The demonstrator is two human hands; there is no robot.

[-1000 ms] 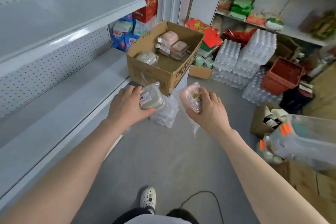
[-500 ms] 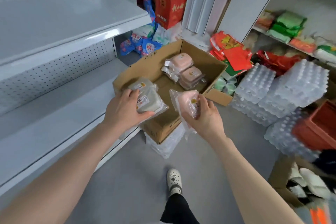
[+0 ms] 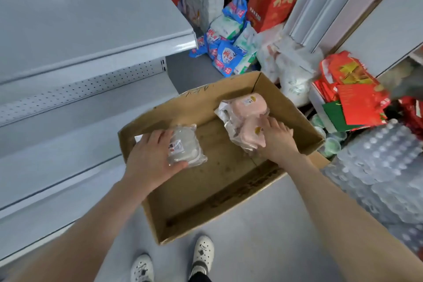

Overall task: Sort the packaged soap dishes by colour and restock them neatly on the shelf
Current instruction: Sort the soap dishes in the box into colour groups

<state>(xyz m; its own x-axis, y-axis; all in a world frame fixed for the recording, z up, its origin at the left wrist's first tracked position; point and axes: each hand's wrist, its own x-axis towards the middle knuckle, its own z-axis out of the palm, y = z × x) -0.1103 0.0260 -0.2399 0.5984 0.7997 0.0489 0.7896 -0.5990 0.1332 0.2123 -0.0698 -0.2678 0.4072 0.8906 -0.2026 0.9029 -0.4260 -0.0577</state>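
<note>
Head view: my left hand grips the grey soap dish in its clear wrap, thumb along its near edge and fingers over the top, low inside the cardboard box. My right hand curls round a pink soap dish, which lies against a second pink soap dish just beyond my fingertips.

To sort well, I judge I should pinch the hard shells and not the loose film, which would slip. Grey belongs on my left-hand side and pink on my right, before anything goes to the shelf left of my left hand. There they should sit stickers up, with edges squared.

The grey pack carries a white barcode sticker, its print too small to read. Each pink pack shows a round yellow sticker. Pen marks on the box wall beyond my hands are illegible. The blue bags and the red carton further off carry Chinese characters I cannot make out.
</note>
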